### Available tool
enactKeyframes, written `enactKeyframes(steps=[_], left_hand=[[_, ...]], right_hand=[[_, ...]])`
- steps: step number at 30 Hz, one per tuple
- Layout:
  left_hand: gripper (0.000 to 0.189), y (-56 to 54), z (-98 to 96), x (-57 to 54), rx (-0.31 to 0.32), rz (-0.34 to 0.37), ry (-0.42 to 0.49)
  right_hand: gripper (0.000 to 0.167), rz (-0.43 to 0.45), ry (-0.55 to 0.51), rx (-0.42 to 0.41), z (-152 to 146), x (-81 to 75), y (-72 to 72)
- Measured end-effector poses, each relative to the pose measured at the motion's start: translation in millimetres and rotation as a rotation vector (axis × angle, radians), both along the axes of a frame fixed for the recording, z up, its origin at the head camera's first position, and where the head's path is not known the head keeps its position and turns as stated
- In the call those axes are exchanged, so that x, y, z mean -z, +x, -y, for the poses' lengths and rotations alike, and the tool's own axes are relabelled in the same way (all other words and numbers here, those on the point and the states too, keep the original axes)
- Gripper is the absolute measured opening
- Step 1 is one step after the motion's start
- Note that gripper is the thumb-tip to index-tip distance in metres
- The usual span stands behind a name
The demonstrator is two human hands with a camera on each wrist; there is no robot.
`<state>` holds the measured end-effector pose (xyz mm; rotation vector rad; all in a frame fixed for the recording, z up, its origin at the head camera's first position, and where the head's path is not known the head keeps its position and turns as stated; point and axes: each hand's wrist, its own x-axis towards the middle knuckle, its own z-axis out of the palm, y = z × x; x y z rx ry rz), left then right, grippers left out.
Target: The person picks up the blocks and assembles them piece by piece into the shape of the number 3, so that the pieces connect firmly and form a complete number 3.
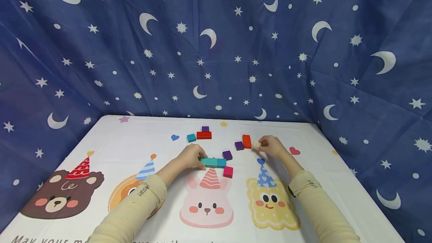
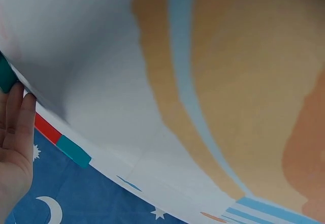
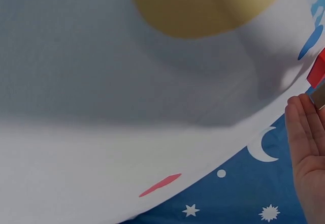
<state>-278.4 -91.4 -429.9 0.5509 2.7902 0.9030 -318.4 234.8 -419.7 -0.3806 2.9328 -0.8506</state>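
Observation:
My left hand grips the left end of a long teal block between thumb and fingers. A blue block adjoins that block's right end. Just below and above them lie a pink block and a purple block. On the right, my right hand pinches a small cream block by its right side. Beside it stands a red-orange block, with another purple block to its left. Both wrist views catch only part of each hand at the edge.
Farther back, a red block, a small blue block and a purple block sit close together. A white tablecloth with cartoon prints covers the table. Behind it hangs a blue curtain with moons and stars.

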Motion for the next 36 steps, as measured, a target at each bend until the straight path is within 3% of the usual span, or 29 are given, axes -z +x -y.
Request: enactKeyframes(steps=[8, 20, 27, 33, 36], left_hand=[[0.032, -0.7, -1.1, 1.8, 0.004, -0.025, -0.007], [0.031, -1.1, 0.3, 0.5, -0.008, -0.016, -0.012], [0.031, -0.1, 0.5, 1.2, -0.010, -0.017, -0.002], [0.030, -1.2, -0.3, 1.9, 0.015, -0.038, -0.004], [0.029, -0.4, 0.0, 1.1, 0.016, -0.038, -0.003]], right_hand=[[0.026, -0.035, -0.036, 0.006, 1, -0.2, 3.9], [0.023, -0.097, -0.113, 0.089, 9, -5.7, 10.6], [0.024, -0.155, -0.149, 0.051, 11, -10.5, 12.7], [0.043, -0.179, -0.139, -0.001, 12, -13.9, 15.7], [0.045, -0.177, -0.130, -0.032, 12, -14.4, 17.0]])
